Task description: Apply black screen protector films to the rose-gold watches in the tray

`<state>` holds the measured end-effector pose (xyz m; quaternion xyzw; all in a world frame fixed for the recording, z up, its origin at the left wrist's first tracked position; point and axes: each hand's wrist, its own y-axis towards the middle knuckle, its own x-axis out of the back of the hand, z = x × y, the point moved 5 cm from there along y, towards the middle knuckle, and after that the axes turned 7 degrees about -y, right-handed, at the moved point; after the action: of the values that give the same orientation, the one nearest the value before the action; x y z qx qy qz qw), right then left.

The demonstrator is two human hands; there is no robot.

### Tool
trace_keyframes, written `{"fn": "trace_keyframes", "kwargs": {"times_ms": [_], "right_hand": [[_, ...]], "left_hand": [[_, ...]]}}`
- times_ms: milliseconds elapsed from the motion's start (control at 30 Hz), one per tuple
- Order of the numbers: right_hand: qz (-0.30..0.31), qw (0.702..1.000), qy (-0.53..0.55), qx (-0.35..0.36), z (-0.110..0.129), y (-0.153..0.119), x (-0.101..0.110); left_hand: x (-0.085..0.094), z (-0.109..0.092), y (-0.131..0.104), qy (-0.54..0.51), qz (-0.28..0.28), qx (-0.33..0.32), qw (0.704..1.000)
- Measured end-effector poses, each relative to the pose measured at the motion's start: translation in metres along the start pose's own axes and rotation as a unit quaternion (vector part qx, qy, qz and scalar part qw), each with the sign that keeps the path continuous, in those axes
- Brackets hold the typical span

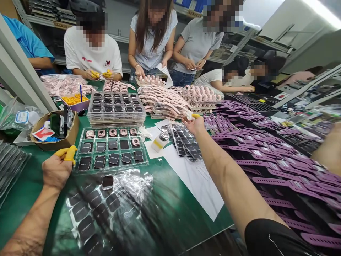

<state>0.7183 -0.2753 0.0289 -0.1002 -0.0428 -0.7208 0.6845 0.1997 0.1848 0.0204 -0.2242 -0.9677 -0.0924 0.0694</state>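
My left hand [57, 167], with yellow finger covers, is curled closed beside the left edge of a clear tray [112, 167]; whether it grips anything is hidden. The tray holds pink-framed watch faces [112, 132] in its back row, one more at the right, and black squares elsewhere. My right hand [194, 123] reaches forward near the pink straps, its fingertips closed on a small white piece [189, 115]. In front of the tray, a single watch face [107, 182] lies on plastic film holding black squares [86, 227].
A bottle [160, 139] with a metal top stands right of the tray, near dark sheets [186, 142]. Stacked trays [115, 115] and pink straps [162, 99] are behind. Purple straps [282, 167] fill the right; a cardboard box [54, 140] sits left. Several people work opposite.
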Motion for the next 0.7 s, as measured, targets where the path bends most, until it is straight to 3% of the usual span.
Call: {"fn": "trace_keyframes", "kwargs": {"times_ms": [167, 333, 500, 700], "right_hand": [[0.041, 0.992, 0.116, -0.023, 0.005, -0.015, 0.014], [0.078, 0.99, 0.116, -0.029, 0.006, -0.029, 0.029], [0.079, 0.995, 0.044, -0.032, 0.004, -0.026, 0.033], [0.023, 0.989, -0.148, -0.013, -0.004, -0.001, 0.002]], "left_hand": [[0.0, 0.001, 0.0, -0.046, -0.048, 0.039, 0.997], [-0.001, 0.0, -0.003, -0.073, -0.031, 0.058, 0.995], [-0.001, -0.003, -0.004, -0.061, -0.032, 0.061, 0.996], [0.0, 0.001, 0.002, -0.011, -0.037, 0.079, 0.996]]}}
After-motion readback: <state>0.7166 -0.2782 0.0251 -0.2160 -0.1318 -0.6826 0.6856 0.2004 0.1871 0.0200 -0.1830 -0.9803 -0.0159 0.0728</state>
